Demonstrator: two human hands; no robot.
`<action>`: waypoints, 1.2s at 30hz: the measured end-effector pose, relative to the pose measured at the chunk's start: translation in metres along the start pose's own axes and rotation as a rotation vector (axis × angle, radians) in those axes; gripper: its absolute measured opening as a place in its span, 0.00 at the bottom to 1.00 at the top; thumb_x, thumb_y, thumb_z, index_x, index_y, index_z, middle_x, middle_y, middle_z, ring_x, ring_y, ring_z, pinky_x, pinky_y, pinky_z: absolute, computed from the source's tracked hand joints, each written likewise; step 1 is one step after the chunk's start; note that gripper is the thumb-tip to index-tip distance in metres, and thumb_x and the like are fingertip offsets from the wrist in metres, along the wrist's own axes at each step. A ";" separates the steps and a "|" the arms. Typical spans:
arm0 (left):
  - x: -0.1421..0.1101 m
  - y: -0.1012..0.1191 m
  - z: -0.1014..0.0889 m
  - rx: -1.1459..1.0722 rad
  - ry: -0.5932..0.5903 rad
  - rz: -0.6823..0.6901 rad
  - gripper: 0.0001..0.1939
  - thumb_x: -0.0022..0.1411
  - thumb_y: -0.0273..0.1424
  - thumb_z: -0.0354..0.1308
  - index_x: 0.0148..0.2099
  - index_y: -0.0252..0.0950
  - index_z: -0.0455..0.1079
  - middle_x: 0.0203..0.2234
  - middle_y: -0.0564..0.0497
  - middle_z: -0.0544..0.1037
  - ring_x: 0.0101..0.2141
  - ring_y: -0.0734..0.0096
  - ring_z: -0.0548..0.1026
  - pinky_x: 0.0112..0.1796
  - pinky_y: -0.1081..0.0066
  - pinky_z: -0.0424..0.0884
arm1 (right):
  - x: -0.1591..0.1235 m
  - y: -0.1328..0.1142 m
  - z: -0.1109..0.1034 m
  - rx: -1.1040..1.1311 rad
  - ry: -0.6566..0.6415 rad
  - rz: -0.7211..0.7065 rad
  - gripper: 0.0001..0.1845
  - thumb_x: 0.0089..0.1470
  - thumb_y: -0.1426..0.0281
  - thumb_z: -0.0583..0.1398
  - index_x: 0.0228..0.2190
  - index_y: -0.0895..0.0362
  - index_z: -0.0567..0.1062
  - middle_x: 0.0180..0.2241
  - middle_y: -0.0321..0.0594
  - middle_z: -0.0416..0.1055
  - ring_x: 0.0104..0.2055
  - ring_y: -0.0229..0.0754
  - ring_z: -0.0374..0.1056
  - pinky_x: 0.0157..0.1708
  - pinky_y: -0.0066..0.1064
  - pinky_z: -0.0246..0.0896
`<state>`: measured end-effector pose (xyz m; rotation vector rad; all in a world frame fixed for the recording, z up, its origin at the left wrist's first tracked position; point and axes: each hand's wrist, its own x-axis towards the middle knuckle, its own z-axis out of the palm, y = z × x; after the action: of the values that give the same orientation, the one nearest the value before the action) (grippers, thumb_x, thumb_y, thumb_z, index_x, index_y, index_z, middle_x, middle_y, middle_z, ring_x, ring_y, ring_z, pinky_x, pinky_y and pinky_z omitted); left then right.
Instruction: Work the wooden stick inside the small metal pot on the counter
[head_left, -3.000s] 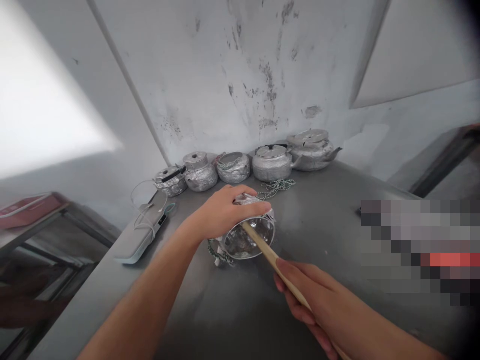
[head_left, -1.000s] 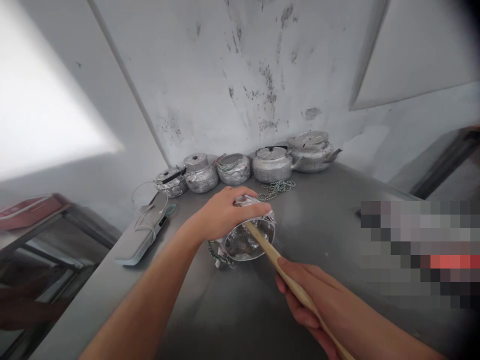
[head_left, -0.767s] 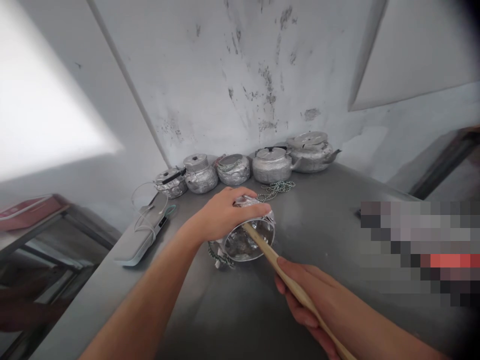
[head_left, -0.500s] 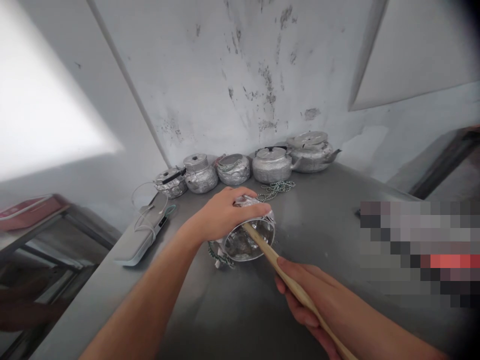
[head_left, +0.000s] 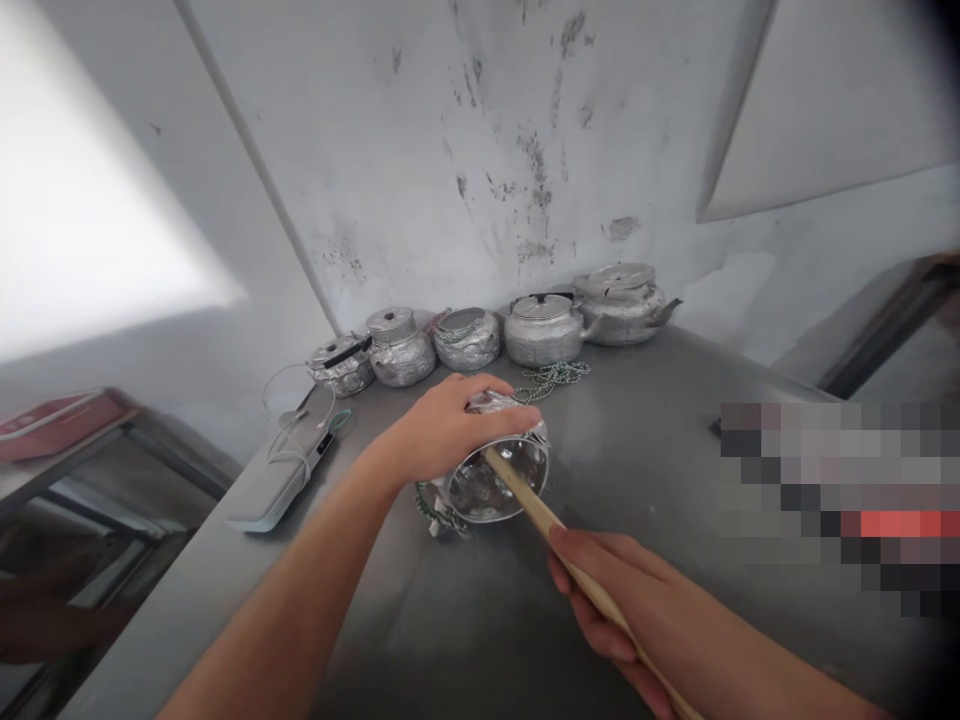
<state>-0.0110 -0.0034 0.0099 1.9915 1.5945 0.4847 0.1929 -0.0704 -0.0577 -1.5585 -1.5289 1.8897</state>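
My left hand (head_left: 450,425) grips the upper side of a silvery pot (head_left: 472,492), tipped over on the table (head_left: 420,620) ahead of me, round mouth facing me. My right hand (head_left: 626,590) is wrapped round a wooden stick (head_left: 525,495), its long axis slanting from lower right up and leftward into that mouth. Of my 2 hands, the left is nearer the opening. I cannot see the stick's inner end.

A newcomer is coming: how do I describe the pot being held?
On the grey table, in front of the vessels along the wall, the left hand holds a silver pot. Unlike those upright ones, it's tipped, a wooden stick in its mouth.
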 end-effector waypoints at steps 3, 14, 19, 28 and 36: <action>0.000 0.000 0.000 -0.009 -0.004 -0.006 0.36 0.59 0.64 0.54 0.62 0.52 0.69 0.63 0.51 0.68 0.60 0.46 0.67 0.56 0.56 0.66 | 0.001 0.002 0.001 0.058 0.022 -0.005 0.24 0.70 0.55 0.41 0.32 0.53 0.67 0.20 0.27 0.57 0.15 0.31 0.50 0.14 0.22 0.52; 0.000 0.000 0.000 0.003 -0.003 0.011 0.35 0.60 0.64 0.54 0.62 0.52 0.69 0.62 0.51 0.69 0.60 0.47 0.67 0.57 0.56 0.66 | 0.006 0.007 0.001 0.048 0.004 -0.004 0.22 0.69 0.57 0.42 0.32 0.54 0.67 0.19 0.26 0.57 0.14 0.30 0.50 0.11 0.22 0.49; 0.000 0.000 0.000 -0.009 -0.008 0.015 0.34 0.61 0.63 0.55 0.62 0.51 0.69 0.62 0.51 0.68 0.59 0.49 0.67 0.57 0.57 0.65 | 0.007 0.010 0.001 0.030 0.019 -0.040 0.25 0.68 0.53 0.42 0.31 0.53 0.67 0.19 0.26 0.56 0.13 0.30 0.50 0.11 0.21 0.51; 0.000 0.000 0.000 -0.008 -0.010 0.001 0.35 0.61 0.63 0.54 0.62 0.50 0.69 0.62 0.51 0.68 0.59 0.46 0.67 0.56 0.57 0.66 | 0.009 0.008 0.000 -0.007 0.023 -0.047 0.25 0.69 0.55 0.40 0.32 0.54 0.67 0.19 0.27 0.57 0.14 0.30 0.52 0.13 0.22 0.53; 0.001 -0.001 -0.001 -0.006 -0.010 0.003 0.35 0.61 0.63 0.54 0.62 0.50 0.69 0.62 0.50 0.69 0.59 0.47 0.67 0.56 0.57 0.66 | 0.003 0.004 0.000 -0.030 0.040 -0.042 0.25 0.70 0.57 0.40 0.31 0.54 0.66 0.19 0.27 0.56 0.15 0.31 0.51 0.13 0.23 0.53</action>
<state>-0.0118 -0.0026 0.0099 1.9891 1.5829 0.4796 0.1935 -0.0700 -0.0626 -1.5548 -1.5669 1.8101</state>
